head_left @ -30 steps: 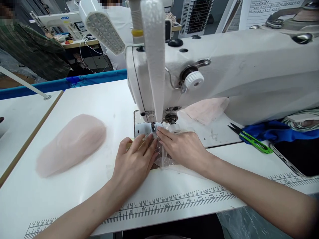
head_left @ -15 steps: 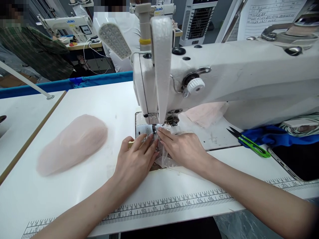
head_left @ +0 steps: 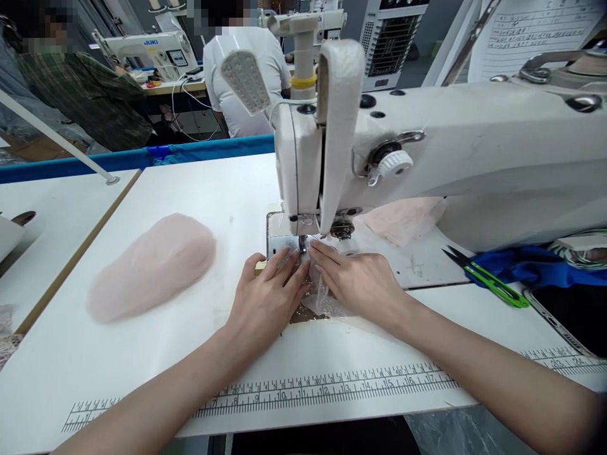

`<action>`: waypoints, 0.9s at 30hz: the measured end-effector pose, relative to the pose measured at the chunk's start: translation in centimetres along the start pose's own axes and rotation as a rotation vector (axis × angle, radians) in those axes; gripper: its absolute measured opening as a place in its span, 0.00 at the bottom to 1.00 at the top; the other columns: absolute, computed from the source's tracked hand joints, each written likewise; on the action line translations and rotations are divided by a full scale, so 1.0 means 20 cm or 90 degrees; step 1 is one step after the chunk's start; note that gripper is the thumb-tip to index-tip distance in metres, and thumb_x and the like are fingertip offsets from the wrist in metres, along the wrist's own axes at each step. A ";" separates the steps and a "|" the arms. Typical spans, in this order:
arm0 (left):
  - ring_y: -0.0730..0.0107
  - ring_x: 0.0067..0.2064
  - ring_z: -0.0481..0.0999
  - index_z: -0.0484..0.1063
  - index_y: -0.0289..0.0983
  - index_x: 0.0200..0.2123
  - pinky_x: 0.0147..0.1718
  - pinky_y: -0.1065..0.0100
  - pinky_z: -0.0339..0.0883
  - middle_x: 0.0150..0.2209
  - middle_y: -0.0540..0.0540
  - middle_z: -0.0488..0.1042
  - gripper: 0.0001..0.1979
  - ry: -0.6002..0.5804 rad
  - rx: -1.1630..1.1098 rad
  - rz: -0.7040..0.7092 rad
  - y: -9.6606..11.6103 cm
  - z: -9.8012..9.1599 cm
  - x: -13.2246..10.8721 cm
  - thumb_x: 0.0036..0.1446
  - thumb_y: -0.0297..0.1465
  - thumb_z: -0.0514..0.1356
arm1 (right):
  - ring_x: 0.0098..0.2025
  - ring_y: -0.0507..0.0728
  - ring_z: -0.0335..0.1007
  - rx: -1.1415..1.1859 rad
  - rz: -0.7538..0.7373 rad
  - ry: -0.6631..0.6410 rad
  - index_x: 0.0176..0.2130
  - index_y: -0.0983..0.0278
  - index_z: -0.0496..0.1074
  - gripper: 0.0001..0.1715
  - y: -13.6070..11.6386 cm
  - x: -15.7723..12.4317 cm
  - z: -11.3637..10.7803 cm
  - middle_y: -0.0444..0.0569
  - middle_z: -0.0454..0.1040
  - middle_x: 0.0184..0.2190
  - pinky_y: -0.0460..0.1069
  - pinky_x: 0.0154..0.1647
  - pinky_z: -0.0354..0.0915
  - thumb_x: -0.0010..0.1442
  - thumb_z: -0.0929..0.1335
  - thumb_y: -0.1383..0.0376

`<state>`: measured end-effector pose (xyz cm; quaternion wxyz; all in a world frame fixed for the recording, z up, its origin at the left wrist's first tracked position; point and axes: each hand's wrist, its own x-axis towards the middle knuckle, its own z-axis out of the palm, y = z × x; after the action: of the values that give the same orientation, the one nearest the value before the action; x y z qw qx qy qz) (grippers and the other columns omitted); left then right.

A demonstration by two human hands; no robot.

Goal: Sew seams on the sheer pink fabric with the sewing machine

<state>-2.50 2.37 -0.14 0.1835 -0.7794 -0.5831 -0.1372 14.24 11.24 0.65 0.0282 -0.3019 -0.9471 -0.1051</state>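
Note:
A piece of thin sheer fabric [head_left: 327, 304] lies bunched under the presser foot [head_left: 303, 244] of a white sewing machine [head_left: 303, 164]. My left hand [head_left: 268, 287] is left of the needle area, its curved fingertips holding the fabric down by the foot. From the other side, my right hand [head_left: 360, 281] grips the same fabric, fingers close together and tips beside the foot. Part of the fabric is hidden beneath both hands. On the table to the left rests a pale pink oval fabric piece [head_left: 154, 268]. More pink fabric [head_left: 405, 218] sits behind the needle, under the machine arm.
Green-handled thread snips [head_left: 493, 281] lie at the right by a blue cloth [head_left: 531, 265] and a phone [head_left: 569, 316]. A printed ruler [head_left: 327, 388] runs along the table's front edge. Two people are seated beyond the blue edging [head_left: 213, 149], near another sewing machine [head_left: 147, 54].
My view has shifted slightly, so the scene sits farther right. Both hands keep their hold at the presser foot. The white lever cover on the machine head stands lower, and an item shows at far left.

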 end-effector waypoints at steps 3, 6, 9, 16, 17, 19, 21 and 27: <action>0.62 0.57 0.70 0.69 0.37 0.53 0.50 0.57 0.55 0.51 0.44 0.76 0.15 0.000 -0.007 0.000 -0.01 0.01 0.00 0.67 0.31 0.51 | 0.22 0.53 0.70 -0.004 0.009 0.003 0.56 0.61 0.68 0.22 0.01 0.01 0.00 0.54 0.72 0.54 0.49 0.18 0.47 0.68 0.57 0.65; 0.61 0.56 0.70 0.69 0.37 0.54 0.49 0.56 0.55 0.51 0.44 0.76 0.15 -0.003 -0.004 0.000 -0.01 0.00 0.00 0.67 0.31 0.51 | 0.22 0.53 0.70 0.002 0.017 0.010 0.55 0.60 0.69 0.21 0.02 0.00 -0.01 0.54 0.73 0.53 0.48 0.18 0.46 0.67 0.58 0.64; 0.61 0.55 0.71 0.70 0.38 0.53 0.49 0.56 0.56 0.52 0.45 0.75 0.15 0.004 0.002 0.002 -0.01 0.00 0.01 0.67 0.31 0.51 | 0.23 0.52 0.69 0.025 0.002 0.044 0.51 0.58 0.72 0.18 0.03 -0.01 0.00 0.51 0.76 0.49 0.48 0.19 0.47 0.66 0.59 0.65; 0.62 0.48 0.73 0.72 0.36 0.50 0.45 0.58 0.59 0.51 0.46 0.76 0.13 0.031 -0.013 0.037 -0.01 0.00 0.00 0.64 0.28 0.54 | 0.25 0.51 0.68 0.216 0.058 0.101 0.42 0.61 0.76 0.16 0.07 -0.02 0.00 0.47 0.77 0.35 0.47 0.23 0.50 0.67 0.60 0.61; 0.62 0.48 0.73 0.72 0.36 0.50 0.45 0.58 0.59 0.51 0.46 0.76 0.13 0.034 -0.016 0.040 -0.01 0.00 0.00 0.64 0.28 0.54 | 0.26 0.51 0.68 0.252 0.073 0.085 0.40 0.62 0.76 0.16 0.08 -0.01 -0.01 0.48 0.76 0.35 0.46 0.23 0.51 0.67 0.61 0.61; 0.62 0.47 0.73 0.71 0.37 0.50 0.45 0.58 0.59 0.50 0.46 0.76 0.13 0.035 -0.022 0.043 -0.01 0.00 0.00 0.63 0.28 0.55 | 0.27 0.51 0.67 0.305 0.103 0.053 0.37 0.64 0.74 0.16 0.10 0.01 -0.03 0.49 0.75 0.36 0.46 0.24 0.53 0.67 0.61 0.60; 0.62 0.47 0.73 0.71 0.36 0.51 0.46 0.58 0.59 0.49 0.45 0.76 0.14 0.029 -0.028 0.044 -0.02 0.00 0.00 0.64 0.27 0.54 | 0.31 0.54 0.68 0.310 0.110 0.049 0.35 0.66 0.73 0.15 0.10 0.04 -0.04 0.50 0.74 0.35 0.48 0.28 0.57 0.67 0.61 0.60; 0.60 0.46 0.74 0.73 0.38 0.49 0.45 0.56 0.60 0.47 0.44 0.77 0.13 0.026 -0.041 0.046 -0.02 0.01 0.00 0.63 0.27 0.54 | 0.47 0.61 0.65 0.261 0.133 0.124 0.36 0.66 0.71 0.07 0.10 0.17 -0.01 0.53 0.72 0.40 0.54 0.45 0.61 0.62 0.64 0.67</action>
<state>-2.94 2.61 -0.17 0.1751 -0.8026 -0.5460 -0.1647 12.71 14.71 1.70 0.1911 -0.3749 -0.9049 0.0644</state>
